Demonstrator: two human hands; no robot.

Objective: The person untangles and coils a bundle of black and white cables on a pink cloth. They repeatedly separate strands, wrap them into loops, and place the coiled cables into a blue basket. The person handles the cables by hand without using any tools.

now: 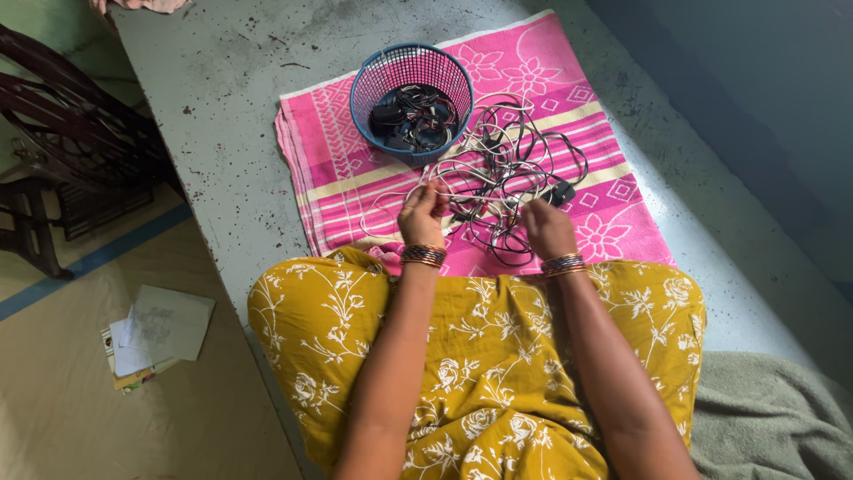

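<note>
A tangle of black and white cables point(506, 173) lies on a pink patterned cloth point(613, 191). My left hand point(422, 213) pinches a white cable at the pile's left edge. My right hand point(548, 228) is closed on cables at the pile's near side. Both wrists wear bangles. A blue plastic basket point(378, 76) stands on the cloth behind the pile and holds several coiled black cables. My knees, in yellow floral fabric, touch the cloth's near edge.
The cloth lies on a grey speckled ledge point(222, 116). A dark wooden chair point(62, 151) stands at the left on the floor. Papers point(155, 333) lie on the floor below it. A grey-green blanket point(764, 418) is at the lower right.
</note>
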